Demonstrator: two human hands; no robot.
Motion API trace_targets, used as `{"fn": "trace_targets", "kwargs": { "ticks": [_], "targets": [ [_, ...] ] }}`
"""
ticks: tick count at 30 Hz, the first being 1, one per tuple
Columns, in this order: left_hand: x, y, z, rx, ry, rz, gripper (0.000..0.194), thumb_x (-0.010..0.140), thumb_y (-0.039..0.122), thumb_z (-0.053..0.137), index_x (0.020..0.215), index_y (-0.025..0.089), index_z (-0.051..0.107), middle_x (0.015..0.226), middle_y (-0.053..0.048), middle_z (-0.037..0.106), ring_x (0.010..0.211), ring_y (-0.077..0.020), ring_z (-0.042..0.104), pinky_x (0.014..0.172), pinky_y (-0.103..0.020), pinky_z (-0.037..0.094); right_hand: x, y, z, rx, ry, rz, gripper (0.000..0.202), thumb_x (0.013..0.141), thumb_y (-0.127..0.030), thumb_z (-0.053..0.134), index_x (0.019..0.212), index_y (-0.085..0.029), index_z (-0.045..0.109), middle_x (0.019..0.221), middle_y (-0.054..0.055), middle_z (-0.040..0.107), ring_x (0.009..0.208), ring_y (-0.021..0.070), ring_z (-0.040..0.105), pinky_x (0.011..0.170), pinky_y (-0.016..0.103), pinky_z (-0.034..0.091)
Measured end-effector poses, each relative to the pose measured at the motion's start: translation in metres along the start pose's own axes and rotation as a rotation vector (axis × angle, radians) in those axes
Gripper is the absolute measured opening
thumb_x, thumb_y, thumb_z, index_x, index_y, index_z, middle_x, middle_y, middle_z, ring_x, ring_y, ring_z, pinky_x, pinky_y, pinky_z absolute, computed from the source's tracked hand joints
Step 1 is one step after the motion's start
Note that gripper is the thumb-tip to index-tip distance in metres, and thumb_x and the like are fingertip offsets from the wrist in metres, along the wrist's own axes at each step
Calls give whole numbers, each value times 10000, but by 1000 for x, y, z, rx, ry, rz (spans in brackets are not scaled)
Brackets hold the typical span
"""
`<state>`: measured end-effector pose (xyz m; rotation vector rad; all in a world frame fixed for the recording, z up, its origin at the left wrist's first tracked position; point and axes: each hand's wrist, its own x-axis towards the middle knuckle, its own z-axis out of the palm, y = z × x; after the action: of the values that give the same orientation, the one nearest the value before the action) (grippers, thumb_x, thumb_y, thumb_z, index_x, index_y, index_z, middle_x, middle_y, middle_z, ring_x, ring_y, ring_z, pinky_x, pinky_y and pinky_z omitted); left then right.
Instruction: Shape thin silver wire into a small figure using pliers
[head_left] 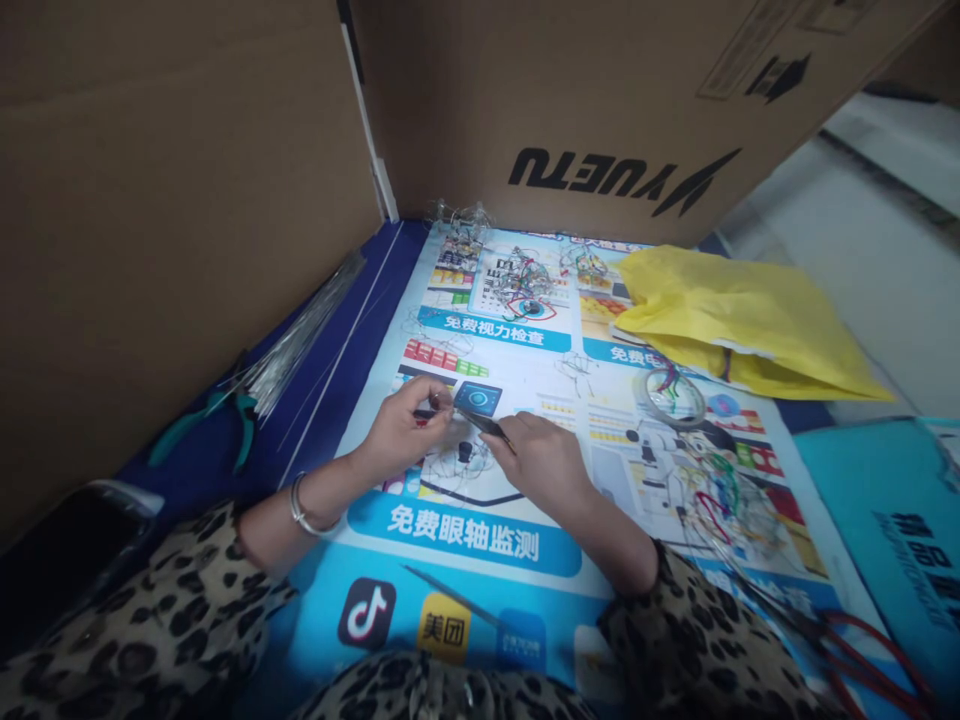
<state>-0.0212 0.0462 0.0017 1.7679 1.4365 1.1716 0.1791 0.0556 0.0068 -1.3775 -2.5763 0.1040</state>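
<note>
My left hand [409, 425] is closed in a pinch, with thumb and forefinger on a thin wire whose end is too small to make out. My right hand [544, 460] grips a slim dark tool that looks like tweezers [480, 422], its tip reaching the left fingertips. Just below the fingers, a tangle of fine wire loops [457, 470] rests on the printed poster [465, 585]. Another slim pointed metal tool [442, 588] lies on the poster close to my body.
Pliers with teal handles [244, 435] and a bundle of straight wires [300, 335] lie left. Coloured wire pieces [529, 280], a clear round roll [675, 397], a yellow bag [750, 320] and red-handled scissors [862, 650] are around. Cardboard walls [525, 100] stand behind; a phone [67, 550] is at left.
</note>
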Motion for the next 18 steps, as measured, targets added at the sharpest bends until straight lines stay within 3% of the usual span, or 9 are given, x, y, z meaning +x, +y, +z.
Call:
{"fn": "trace_targets", "kwargs": {
  "ticks": [11,18],
  "targets": [
    [-2,0,0,-32,26,-40,34,749,160,536,773,178,521,759,5,558,720,-121,541,658,-225,440,0,5,-6,85,1,72,271,872,-427,489,896,-178,592,786,36,643,741,176,586,601,254,341],
    [-3,1,-1,-32,41,-22,41,756,143,522,769,181,512,749,4,540,717,-126,535,672,-240,443,-1,3,-14,107,44,45,294,876,-441,475,874,-175,599,825,59,609,787,188,560,646,264,379]
  ]
}}
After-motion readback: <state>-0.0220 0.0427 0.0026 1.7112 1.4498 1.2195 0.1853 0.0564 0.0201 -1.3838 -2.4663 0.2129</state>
